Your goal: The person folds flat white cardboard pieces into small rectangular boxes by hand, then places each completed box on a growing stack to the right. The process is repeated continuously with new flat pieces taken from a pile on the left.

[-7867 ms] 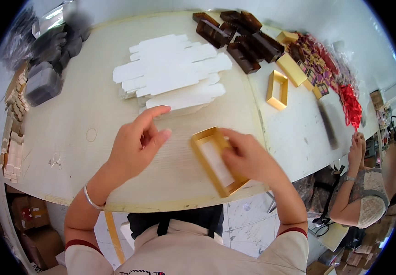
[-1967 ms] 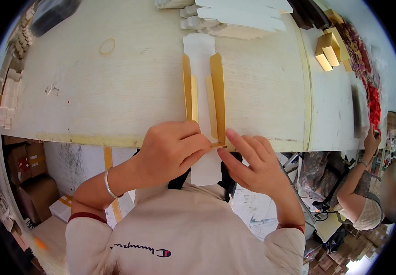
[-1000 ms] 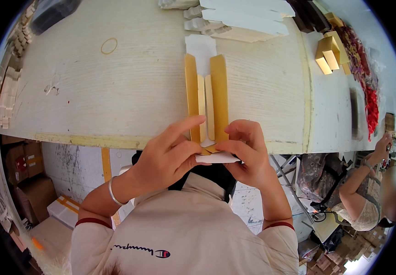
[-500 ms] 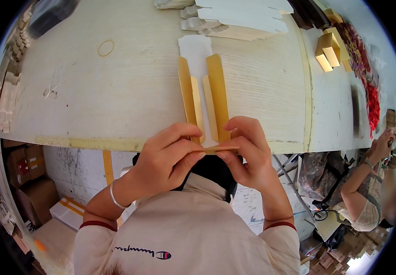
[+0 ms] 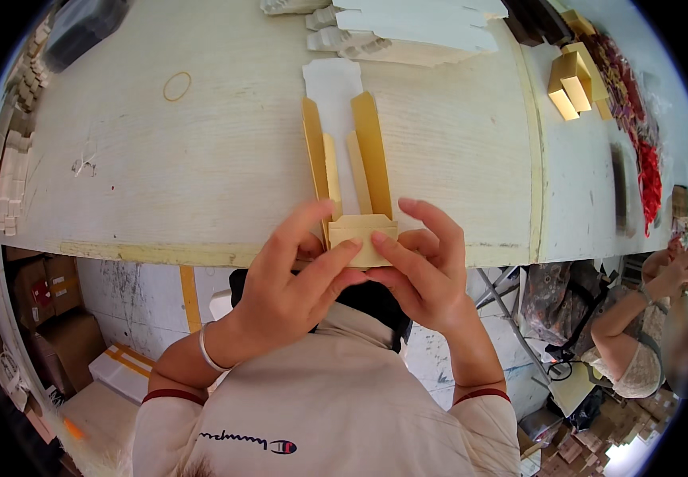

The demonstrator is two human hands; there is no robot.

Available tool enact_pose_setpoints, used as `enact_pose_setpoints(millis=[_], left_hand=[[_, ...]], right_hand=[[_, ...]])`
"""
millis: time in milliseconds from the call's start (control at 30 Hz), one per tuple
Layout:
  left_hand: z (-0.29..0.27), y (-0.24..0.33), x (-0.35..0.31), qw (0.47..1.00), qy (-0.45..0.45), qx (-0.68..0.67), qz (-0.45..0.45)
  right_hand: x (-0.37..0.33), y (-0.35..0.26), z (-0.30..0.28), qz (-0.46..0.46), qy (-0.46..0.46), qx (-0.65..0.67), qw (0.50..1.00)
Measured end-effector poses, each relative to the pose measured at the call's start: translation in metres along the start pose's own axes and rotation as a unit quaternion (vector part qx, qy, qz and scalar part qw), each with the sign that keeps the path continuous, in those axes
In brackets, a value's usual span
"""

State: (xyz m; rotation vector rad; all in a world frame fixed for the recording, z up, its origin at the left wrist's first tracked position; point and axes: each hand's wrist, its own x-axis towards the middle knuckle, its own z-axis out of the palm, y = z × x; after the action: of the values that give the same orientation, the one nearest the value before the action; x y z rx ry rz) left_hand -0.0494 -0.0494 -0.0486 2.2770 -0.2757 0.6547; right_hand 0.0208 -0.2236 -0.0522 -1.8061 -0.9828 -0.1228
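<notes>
My left hand (image 5: 296,278) and right hand (image 5: 415,270) cover the near end of the flat gold-and-white cardboard box blank (image 5: 348,159); the stacked white blanks (image 5: 415,32) run off the top edge.

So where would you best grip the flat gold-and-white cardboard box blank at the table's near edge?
Grip the gold-and-white cardboard box blank at its folded near end flap, from the near table edge. That flap overhangs, as the left hand and right hand pinch it; the long side flaps look flimsier.

L hand (image 5: 292,274), R hand (image 5: 419,274): fingertips pinched together, grip seemingly closed.
</notes>
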Motion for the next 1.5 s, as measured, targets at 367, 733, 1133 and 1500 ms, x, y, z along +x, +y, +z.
enact_pose_setpoints(millis=[367,733,1133,1500], left_hand=[[-0.010,0.001,0.006,0.974,-0.111,0.157,0.122],[-0.020,0.005,0.017,0.968,-0.219,0.109,0.049],[-0.018,-0.002,0.017,0.985,-0.167,0.038,0.023],[-0.028,-0.007,0.018,0.991,-0.125,0.028,0.022]], right_hand=[[0.019,-0.010,-0.015,-0.023,-0.188,-0.125,0.974],[0.025,-0.014,-0.012,0.038,-0.253,-0.102,0.961],[0.015,-0.009,-0.027,-0.004,-0.243,-0.086,0.966],[0.011,-0.010,-0.009,0.000,-0.182,-0.113,0.977]])
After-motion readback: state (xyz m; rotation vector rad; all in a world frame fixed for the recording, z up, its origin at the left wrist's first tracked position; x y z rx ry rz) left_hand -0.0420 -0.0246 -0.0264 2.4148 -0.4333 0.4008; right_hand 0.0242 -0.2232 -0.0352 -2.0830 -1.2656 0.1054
